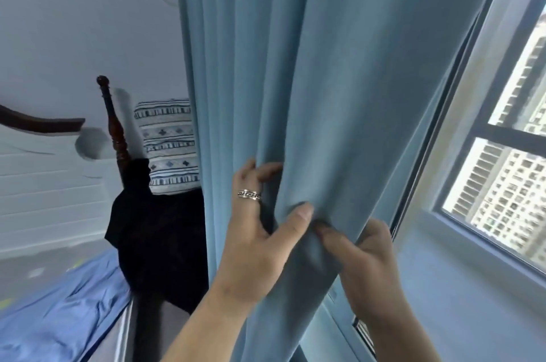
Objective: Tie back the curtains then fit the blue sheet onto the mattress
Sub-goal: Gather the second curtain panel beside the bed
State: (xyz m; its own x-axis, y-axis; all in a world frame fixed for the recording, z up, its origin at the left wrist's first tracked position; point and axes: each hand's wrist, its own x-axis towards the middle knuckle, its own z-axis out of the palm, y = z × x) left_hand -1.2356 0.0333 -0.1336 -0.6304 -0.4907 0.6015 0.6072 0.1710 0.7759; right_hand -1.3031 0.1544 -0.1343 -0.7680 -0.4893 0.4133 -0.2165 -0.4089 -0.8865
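Note:
A blue-grey curtain (295, 80) hangs in deep folds down the middle of the head view. My left hand (260, 228), with a ring on one finger, grips a bunch of its folds from the left, thumb pressed across the front. My right hand (363, 261) grips the curtain's right edge from behind, its fingers curled into the cloth just beside my left thumb. The blue sheet (59, 311) lies crumpled on the mattress (38, 267) at the lower left. No tie-back is visible.
A window (502, 172) with a dark frame is at the right, its sill below. A dark wooden bedpost (113, 125), a patterned pillow (168, 142) and a black garment (159, 243) stand left of the curtain. White wall behind.

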